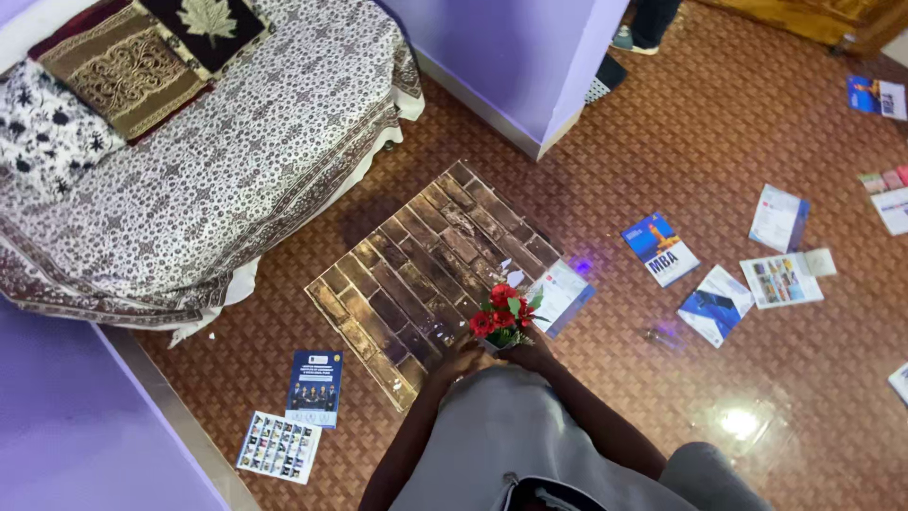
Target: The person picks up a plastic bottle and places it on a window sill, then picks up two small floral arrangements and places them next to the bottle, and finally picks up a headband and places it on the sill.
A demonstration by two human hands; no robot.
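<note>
**Both hands on a small bunch of red flowers**

Where the brick-patterned board [426, 274] reaches toward the lower middle of the frame, the person's two hands meet at the base of a small bunch of red flowers [501, 317] with green leaves. The left hand [461, 360] closes in from the left and the right hand [532, 357] from the right, both cupped about the bottom of the bunch; whether a pot sits there cannot be told, as the fingers hide it. The flowers stand upright at the board's lower right edge, just beside a white and blue booklet [560, 295] that lies partly on the board.

The board lies slantwise on the brown woven-pattern floor [662, 142]. A bed [236, 161] with a patterned cover fills the upper left of the frame, with cushions [123, 61] at its far corner. Two leaflets [298, 416] lie on the floor at the lower left. More booklets [738, 274] are scattered across the right of the frame, well apart from the hands. At the top edge, right of middle, another person's foot [632, 40] shows beside a purple wall [511, 57].
</note>
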